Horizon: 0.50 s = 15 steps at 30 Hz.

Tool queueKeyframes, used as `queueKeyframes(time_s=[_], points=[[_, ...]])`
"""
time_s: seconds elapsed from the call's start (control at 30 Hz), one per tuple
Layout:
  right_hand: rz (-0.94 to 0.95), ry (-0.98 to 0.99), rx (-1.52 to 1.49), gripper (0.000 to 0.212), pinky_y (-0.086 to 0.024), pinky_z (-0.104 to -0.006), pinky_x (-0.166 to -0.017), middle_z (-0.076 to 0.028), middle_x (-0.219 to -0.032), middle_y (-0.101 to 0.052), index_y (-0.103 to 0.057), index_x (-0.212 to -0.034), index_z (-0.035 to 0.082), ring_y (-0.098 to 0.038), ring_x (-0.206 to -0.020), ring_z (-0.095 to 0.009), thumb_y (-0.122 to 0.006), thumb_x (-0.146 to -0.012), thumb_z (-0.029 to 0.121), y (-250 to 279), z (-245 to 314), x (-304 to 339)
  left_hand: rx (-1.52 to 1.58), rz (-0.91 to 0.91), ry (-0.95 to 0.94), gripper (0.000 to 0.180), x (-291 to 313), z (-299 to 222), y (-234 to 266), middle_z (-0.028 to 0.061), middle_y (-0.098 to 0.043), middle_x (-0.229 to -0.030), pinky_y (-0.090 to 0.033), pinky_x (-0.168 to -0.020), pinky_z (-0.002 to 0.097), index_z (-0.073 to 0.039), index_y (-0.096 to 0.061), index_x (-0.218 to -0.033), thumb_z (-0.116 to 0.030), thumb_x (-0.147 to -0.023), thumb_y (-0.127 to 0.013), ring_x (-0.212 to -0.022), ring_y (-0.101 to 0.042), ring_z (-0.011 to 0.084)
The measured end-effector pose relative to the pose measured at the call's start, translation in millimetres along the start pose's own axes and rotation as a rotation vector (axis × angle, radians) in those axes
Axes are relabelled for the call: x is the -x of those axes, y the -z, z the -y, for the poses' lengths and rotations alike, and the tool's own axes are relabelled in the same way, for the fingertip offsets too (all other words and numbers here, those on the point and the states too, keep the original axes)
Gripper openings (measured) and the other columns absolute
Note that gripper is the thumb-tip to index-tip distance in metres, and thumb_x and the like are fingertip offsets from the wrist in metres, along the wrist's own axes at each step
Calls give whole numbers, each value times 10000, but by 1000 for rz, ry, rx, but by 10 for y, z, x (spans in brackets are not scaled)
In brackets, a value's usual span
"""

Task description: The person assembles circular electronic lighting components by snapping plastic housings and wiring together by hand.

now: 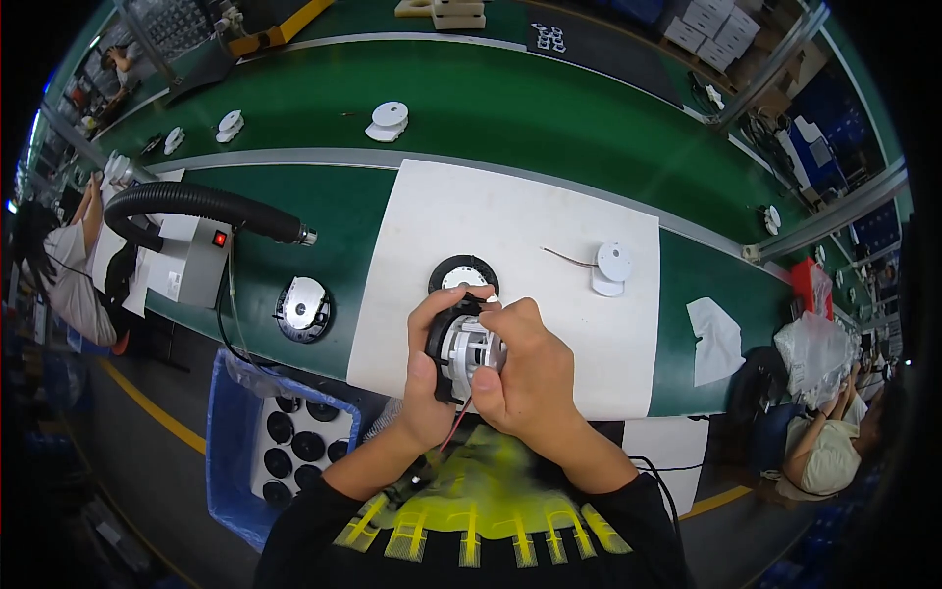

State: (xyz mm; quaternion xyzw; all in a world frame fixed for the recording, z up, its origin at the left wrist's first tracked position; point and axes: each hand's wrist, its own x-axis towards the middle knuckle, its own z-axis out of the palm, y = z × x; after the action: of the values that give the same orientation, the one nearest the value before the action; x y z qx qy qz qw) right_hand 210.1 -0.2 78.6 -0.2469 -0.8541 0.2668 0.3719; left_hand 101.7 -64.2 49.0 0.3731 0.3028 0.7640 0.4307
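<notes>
A black plastic fan housing (444, 344) with shiny metal core, above a matt white paper sheet (549, 245).

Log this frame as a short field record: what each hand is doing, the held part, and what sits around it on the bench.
left hand: grips the black rim of the fan motor assembly
right hand: fingers on the assembly's white core
wires: red lead hangs below the assembly
surface: white mat on a green bench
behind hands: round black-and-white part on the mat
mat, right: white disc with wire
bench, left: another round part, black hose
floor, left: blue bin of black parts
</notes>
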Motion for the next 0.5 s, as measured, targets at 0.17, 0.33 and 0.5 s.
queueKeyframes(time_s=[0.17,0.33,0.5], points=[[-52,123,130,443,-445,-386,-512,-141,-870,-523,-480,-1183,74,-551,-622,-287,-494,-946,448,-34,-21,19,-37,4,-26,664,15,29,13,212,-409,-1404,-376,-1063,427,-58,-327,-1407,-560,-976,-379,-1259,-462,291],[-33,91,226,416,-487,-352,-569,-137,-987,-531,-592,-1091,110,-580,-694,-271,-533,-857,449,-21,7,26,-75,20,-34,675,21,53,47,213,-398,-1421,-355,-1078,434,-41,-333,-1406,-557,-974,-387,-1270,-452,294],[-93,158,182,432,-460,-361,-538,-146,-919,-525,-539,-1132,90,-560,-652,-277,-497,-911,458,-52,-57,-12,-94,43,-37,672,-1,42,11,223,-378,-1430,-346,-1081,437,-46,-318,-1419,-547,-976,-386,-1274,-435,291]])
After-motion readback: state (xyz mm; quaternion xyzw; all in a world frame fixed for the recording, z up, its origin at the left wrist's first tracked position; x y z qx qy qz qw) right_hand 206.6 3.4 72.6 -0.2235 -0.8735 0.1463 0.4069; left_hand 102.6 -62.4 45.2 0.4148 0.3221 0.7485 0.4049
